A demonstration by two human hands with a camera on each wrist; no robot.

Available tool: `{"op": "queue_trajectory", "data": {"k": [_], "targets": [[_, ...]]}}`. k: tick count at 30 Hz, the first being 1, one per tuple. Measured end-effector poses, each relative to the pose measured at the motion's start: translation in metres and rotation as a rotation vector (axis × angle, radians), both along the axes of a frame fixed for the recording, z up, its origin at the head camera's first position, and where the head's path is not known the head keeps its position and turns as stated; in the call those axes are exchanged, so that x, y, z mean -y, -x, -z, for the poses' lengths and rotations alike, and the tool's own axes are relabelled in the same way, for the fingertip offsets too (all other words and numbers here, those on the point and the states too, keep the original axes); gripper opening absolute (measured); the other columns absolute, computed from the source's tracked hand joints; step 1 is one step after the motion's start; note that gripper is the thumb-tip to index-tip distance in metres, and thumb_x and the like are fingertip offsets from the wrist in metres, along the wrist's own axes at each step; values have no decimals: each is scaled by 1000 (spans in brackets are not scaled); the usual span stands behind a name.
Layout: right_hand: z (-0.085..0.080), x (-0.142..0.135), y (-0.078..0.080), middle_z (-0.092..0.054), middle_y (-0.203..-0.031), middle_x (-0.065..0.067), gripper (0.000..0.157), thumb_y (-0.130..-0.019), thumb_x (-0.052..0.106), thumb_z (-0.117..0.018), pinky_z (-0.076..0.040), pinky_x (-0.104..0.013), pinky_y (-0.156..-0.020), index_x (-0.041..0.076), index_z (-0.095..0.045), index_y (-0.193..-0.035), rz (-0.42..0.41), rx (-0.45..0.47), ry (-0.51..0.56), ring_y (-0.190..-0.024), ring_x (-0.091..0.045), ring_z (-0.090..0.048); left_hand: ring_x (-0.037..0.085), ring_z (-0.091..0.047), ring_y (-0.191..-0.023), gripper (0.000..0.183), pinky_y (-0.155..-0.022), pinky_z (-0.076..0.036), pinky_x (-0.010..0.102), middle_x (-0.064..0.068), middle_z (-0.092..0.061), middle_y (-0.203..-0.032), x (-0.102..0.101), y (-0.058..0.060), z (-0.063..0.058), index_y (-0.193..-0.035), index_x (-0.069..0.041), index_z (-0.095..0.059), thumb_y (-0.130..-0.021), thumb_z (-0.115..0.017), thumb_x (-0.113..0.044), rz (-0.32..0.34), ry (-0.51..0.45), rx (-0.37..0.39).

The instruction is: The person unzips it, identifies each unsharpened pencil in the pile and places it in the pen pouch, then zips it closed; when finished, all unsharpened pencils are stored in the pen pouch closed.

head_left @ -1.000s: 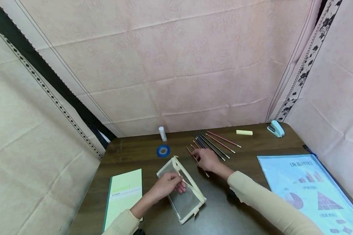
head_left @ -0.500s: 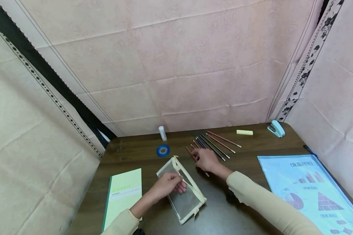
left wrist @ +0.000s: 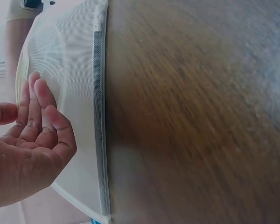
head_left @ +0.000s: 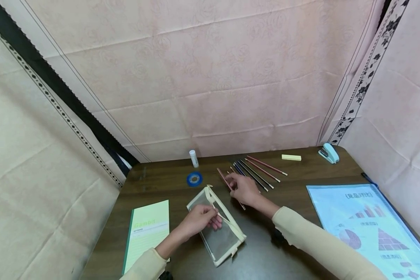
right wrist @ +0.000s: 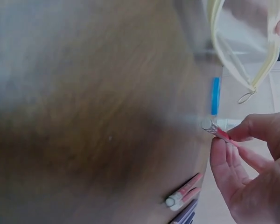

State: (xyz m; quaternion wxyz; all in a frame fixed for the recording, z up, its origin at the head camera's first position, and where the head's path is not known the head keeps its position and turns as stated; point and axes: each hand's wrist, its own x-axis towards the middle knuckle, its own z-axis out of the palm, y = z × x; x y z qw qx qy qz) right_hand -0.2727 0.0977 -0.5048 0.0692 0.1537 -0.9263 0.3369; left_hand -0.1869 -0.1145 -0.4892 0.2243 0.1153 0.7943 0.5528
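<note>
Right hand [head_left: 245, 189] pinches a slim, straight red pencil with a pale blunt end [right wrist: 218, 131] between thumb and fingers; the pencil slants across the fingertips, above the dark wood-grain tabletop [head_left: 259, 249]. Left hand [head_left: 199, 218] grips the rim of a translucent fine-mesh pouch with cream fabric edging [head_left: 218, 243], other fingers loosely bent. Pouch is boxy, its mouth parted, lying under the left hand and left of the right hand. Thin red and dark pencils [head_left: 262, 170] fan out just beyond the right hand.
</note>
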Motion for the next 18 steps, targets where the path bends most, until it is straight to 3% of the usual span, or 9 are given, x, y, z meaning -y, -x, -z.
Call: {"op": "queue_trajectory", "data": {"k": [10,18], "targets": [[-13,1,-22,-66,-91,6,52,-76,6,-71,-50,-26,-61,29,-58,-120,-20,46,207,-70,-5,-61,24,-71,-74,37,-73,-58,44,16,-74,-85,-1,-2,-1,-88,0,-72,-101,-45,-22,9,-12,1],[-16,2,-40,-66,-96,5,53,-79,6,-70,-52,-26,-62,31,-56,-123,-62,79,307,-73,-8,-63,24,-70,-73,37,-72,-58,43,19,-73,-86,-1,-1,0,-88,1,-71,-101,-45,-21,7,-31,1]]}}
